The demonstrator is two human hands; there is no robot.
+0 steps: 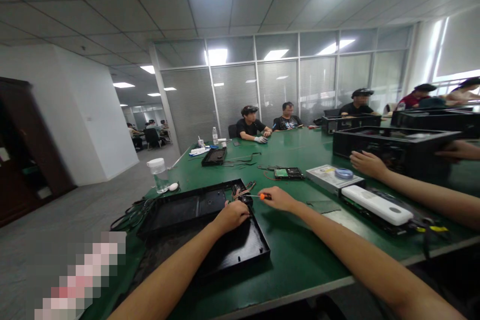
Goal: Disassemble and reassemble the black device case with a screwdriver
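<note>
A black plastic casing (247, 245) lies opened out on the green table, its inside facing up. Thin wires (243, 190) come out of a small dark part in its far right corner. My left hand (233, 216) is closed at that corner, with its fingertips by the wires; what they pinch is hidden. To the right, my right hand (278, 198) grips a screwdriver (265, 196) with an orange and black handle. Its thin shaft points left, and the tip reaches the wires and the small part.
A lidded clear jar (160, 180) stands at the table's left edge near black cables (131, 217). Right of me are a hard drive (288, 173), a metal box (324, 178) and a white device (377, 204). A co-worker's hands hold a black computer case (360, 145). More people sit beyond.
</note>
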